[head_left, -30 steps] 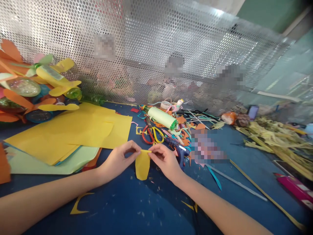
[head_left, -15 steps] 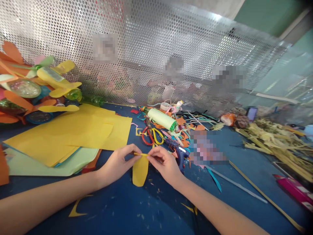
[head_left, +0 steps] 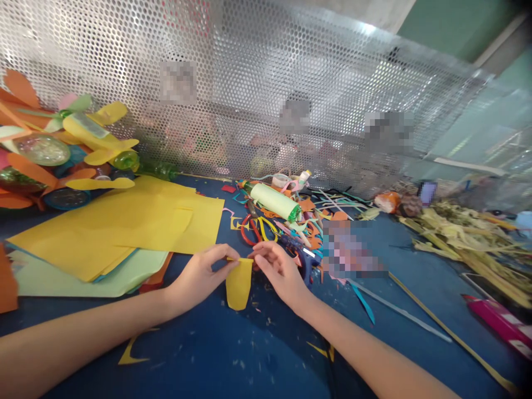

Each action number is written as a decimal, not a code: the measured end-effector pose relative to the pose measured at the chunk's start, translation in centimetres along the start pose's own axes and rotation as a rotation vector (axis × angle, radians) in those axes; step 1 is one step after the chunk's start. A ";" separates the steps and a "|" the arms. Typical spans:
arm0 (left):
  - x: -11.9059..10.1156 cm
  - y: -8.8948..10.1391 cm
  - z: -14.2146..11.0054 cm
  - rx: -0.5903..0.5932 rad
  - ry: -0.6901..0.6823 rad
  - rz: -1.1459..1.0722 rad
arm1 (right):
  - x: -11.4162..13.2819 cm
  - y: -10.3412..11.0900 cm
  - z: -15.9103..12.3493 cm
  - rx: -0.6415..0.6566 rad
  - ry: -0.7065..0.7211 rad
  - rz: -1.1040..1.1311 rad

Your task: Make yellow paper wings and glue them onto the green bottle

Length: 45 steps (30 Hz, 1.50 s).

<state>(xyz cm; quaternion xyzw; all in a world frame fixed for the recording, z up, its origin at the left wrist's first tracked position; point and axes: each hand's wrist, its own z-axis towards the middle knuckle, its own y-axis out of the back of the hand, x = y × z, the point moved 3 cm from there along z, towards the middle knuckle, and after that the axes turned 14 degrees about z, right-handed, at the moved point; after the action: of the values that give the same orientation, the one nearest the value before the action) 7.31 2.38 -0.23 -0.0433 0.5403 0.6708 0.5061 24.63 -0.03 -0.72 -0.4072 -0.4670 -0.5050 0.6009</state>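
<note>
A small yellow paper piece [head_left: 239, 285] with a rounded lower end hangs above the blue table. My left hand [head_left: 199, 277] pinches its folded top edge between thumb and fingers, at the left corner. Just beside the right corner is my right hand [head_left: 282, 274], its fingers loosely curled and apart, with nothing visible in them. Beyond the hands lie scissors [head_left: 243, 238] with red and yellow handles. A dark blue glue gun [head_left: 308, 263] rests behind my right hand, partly hidden by it.
Yellow paper sheets [head_left: 120, 221] lie at left, below paper-petalled bottles [head_left: 95, 130]. A paper-wrapped green bottle [head_left: 274, 201] stands among colourful scraps. Dried husks [head_left: 469, 233], a thin stick [head_left: 440, 321] and a magenta box [head_left: 501, 324] are at right. Perforated metal mesh [head_left: 249, 72] rises behind.
My right hand has let go of the right end of the paper's top edge, and its fingers have spread. My left hand keeps its pinch in nearly the same place.
</note>
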 end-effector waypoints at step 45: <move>0.2 -0.6 0.4 0.122 0.067 -0.172 | 0.4 -0.5 -0.4 0.050 -0.064 -0.080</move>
<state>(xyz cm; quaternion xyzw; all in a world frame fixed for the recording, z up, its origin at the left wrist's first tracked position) 7.85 2.77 -0.56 -0.0810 0.5911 0.5888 0.5452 24.19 -0.61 -0.37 -0.3889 -0.5142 -0.5037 0.5750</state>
